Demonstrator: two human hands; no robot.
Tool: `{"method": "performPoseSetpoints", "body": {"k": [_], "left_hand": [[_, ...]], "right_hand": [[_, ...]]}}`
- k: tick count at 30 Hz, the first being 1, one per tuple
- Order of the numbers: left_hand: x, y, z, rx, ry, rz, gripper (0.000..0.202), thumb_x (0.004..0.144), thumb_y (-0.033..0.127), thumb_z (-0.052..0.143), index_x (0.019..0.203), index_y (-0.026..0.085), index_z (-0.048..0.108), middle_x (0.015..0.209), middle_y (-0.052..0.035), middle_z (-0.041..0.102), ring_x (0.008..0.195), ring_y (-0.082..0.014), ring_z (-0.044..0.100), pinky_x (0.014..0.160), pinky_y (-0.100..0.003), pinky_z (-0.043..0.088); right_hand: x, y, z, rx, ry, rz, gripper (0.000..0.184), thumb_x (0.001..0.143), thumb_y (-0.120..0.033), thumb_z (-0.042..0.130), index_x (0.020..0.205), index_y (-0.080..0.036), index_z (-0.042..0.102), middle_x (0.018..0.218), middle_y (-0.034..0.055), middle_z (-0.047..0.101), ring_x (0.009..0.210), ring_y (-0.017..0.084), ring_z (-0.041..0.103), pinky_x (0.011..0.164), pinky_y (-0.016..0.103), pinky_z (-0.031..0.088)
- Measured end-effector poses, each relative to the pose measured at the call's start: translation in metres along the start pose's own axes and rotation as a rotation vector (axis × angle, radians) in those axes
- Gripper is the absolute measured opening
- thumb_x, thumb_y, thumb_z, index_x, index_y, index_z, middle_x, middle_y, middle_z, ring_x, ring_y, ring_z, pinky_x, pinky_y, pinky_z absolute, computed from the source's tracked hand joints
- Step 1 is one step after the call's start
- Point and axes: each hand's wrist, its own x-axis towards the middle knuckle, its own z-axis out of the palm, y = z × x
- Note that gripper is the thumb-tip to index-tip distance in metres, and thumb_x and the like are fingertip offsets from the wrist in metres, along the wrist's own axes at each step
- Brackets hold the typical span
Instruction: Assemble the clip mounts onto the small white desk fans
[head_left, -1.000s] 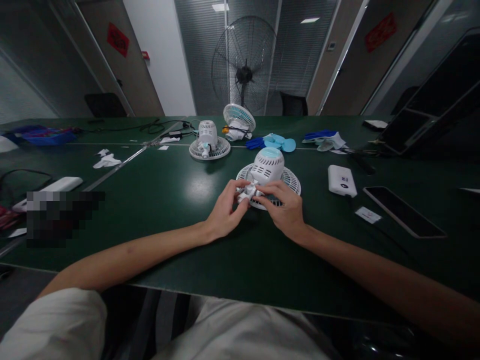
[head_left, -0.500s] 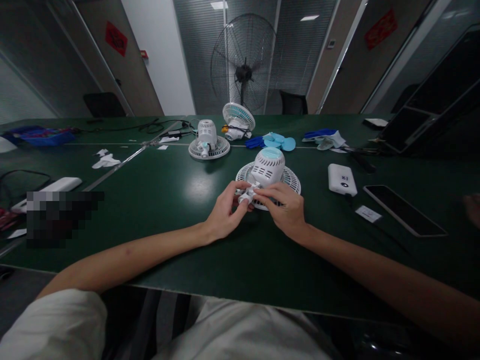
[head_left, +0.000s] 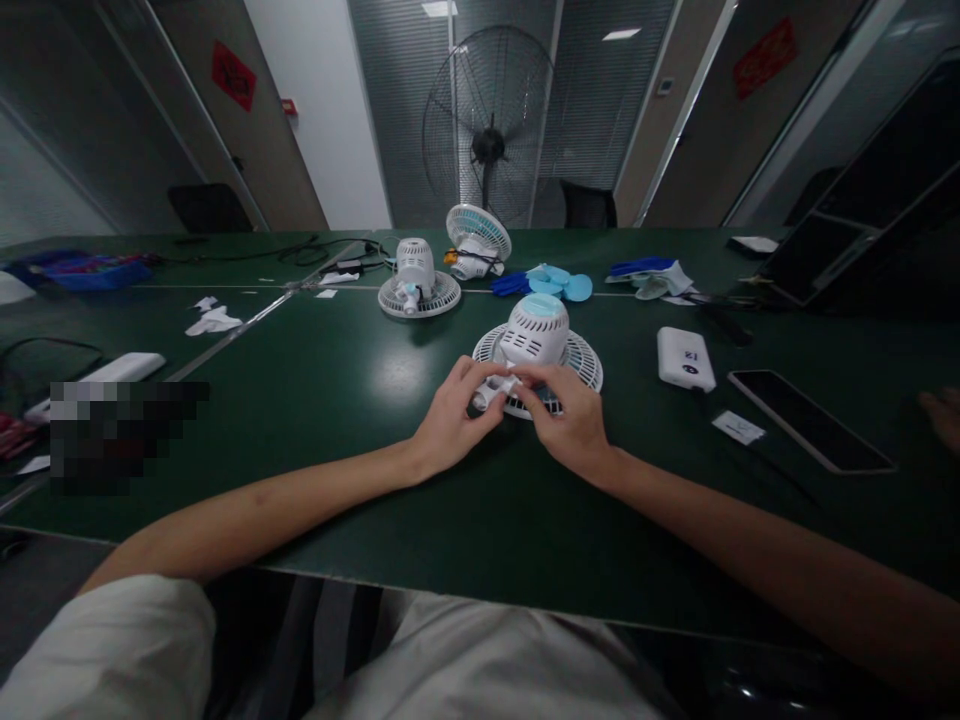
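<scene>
A small white fan [head_left: 537,330] lies grille-down on the green table, its motor housing with a light blue cap pointing up. At its near left side a white plastic joint [head_left: 491,388] sticks out toward me. My left hand [head_left: 454,415] is closed around this joint, thumb below and fingers above. My right hand [head_left: 568,415] pinches the same joint from the right, close against the housing. The fingertips hide part of the joint and the grille's near edge.
Two more small fans, one grille-down [head_left: 416,280] and one tilted [head_left: 478,243], stand farther back. Behind the near fan lie light blue blades [head_left: 559,283] and gloves [head_left: 652,277]. A white power bank [head_left: 685,358] and a phone [head_left: 810,420] lie right. Another person's hand [head_left: 941,415] shows at the right edge.
My fingers have shifted slightly on the white joint, the right hand's fingers now closer to the left's. The other person's hand shows a little more. The fan stays in place.
</scene>
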Motion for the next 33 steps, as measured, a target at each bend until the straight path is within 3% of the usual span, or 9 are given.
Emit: {"method": "performPoseSetpoints", "body": {"k": [21,27,33], "left_hand": [[0.0018,-0.0022,-0.0004,0.053,-0.033,0.067,0.032,0.104,0.028,0.061,0.136,0.027,0.065,0.114,-0.0062,0.055,0.106,-0.0205,0.059,0.096,-0.037,0.053],[0.0017,-0.0022,0.0005,0.048,-0.043,0.075,0.032,0.104,0.027,0.061,0.136,0.027,0.065,0.116,-0.0069,0.056,0.109,-0.021,0.06,0.098,-0.038,0.053],[0.0016,-0.003,0.0012,0.05,-0.035,0.083,0.031,0.104,0.028,0.06,0.134,0.027,0.066,0.116,-0.0067,0.057,0.108,-0.0209,0.061,0.096,-0.037,0.054]], "right_hand": [[-0.0012,0.0043,0.0063,0.003,-0.031,0.058,0.024,0.103,-0.019,0.053,0.123,-0.026,0.064,0.111,0.0052,0.074,0.097,0.024,0.068,0.086,0.044,0.054],[-0.0003,0.0045,0.0072,0.011,-0.029,0.102,0.027,0.101,-0.016,0.053,0.123,-0.025,0.064,0.101,0.0045,0.072,0.088,0.022,0.066,0.082,0.04,0.053],[-0.0011,0.0065,0.0084,0.035,-0.03,0.136,0.029,0.1,-0.018,0.052,0.125,-0.026,0.063,0.076,-0.001,0.06,0.075,0.02,0.06,0.073,0.037,0.051]]}}
